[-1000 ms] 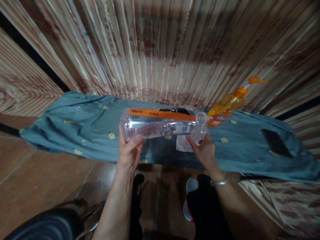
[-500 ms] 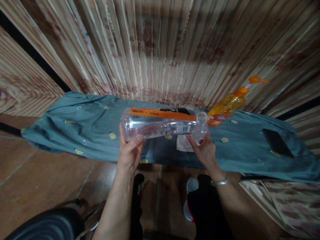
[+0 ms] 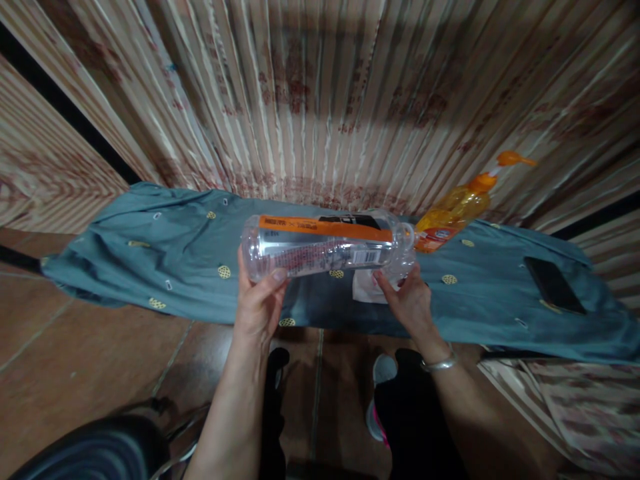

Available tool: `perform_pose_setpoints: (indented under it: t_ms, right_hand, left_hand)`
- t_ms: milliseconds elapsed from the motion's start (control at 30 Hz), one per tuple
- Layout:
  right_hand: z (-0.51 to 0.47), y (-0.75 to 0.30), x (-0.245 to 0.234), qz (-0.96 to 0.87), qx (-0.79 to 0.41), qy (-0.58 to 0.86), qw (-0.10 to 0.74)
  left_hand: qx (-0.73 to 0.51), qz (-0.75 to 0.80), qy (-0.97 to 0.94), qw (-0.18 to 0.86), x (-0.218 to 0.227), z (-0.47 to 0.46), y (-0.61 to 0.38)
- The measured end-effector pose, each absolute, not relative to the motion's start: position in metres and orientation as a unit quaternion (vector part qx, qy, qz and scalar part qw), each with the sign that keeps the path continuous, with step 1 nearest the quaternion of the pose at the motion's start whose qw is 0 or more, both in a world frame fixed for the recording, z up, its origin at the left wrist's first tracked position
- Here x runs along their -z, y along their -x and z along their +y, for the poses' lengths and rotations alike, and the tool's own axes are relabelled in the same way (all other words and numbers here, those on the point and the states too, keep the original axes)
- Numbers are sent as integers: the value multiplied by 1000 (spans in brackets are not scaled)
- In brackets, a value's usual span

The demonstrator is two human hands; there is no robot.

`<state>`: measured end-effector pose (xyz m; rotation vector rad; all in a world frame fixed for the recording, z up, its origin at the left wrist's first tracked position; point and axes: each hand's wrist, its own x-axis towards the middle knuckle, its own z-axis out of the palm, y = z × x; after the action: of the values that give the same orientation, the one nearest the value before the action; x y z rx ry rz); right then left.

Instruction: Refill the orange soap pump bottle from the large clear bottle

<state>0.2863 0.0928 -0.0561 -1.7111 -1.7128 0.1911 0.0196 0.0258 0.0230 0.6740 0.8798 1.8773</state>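
A large clear plastic bottle (image 3: 325, 243) with an orange and silver label lies nearly level in the air. My left hand (image 3: 263, 293) is closed around its base end, thumb on the near side. The bottle's neck points right, just above a small clear plastic container (image 3: 404, 261). My right hand (image 3: 410, 297) is closed on that container, whose exact kind is partly hidden. A white sheet or tissue (image 3: 369, 288) shows beneath it. Behind the neck stands a pump bottle (image 3: 453, 212) with yellow-orange liquid and an orange pump top.
A teal patterned cloth (image 3: 185, 260) covers the long, narrow surface. A dark phone (image 3: 555, 285) lies at its right. Beige pleated curtain (image 3: 300, 100) hangs behind. A black round seat (image 3: 90, 453) is at the lower left, on the tiled floor.
Almost nothing differs. The large bottle's neck and both hands keep their places, with only a very slight shift of the whole view.
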Motion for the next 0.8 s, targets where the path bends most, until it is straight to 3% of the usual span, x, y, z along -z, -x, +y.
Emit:
perform_pose_setpoints:
  t_ms: [800]
  right_hand:
    - [94,-288,60,-665,-51,659,346]
  left_hand:
    - [-760,362,-276,464,-24,26,-18]
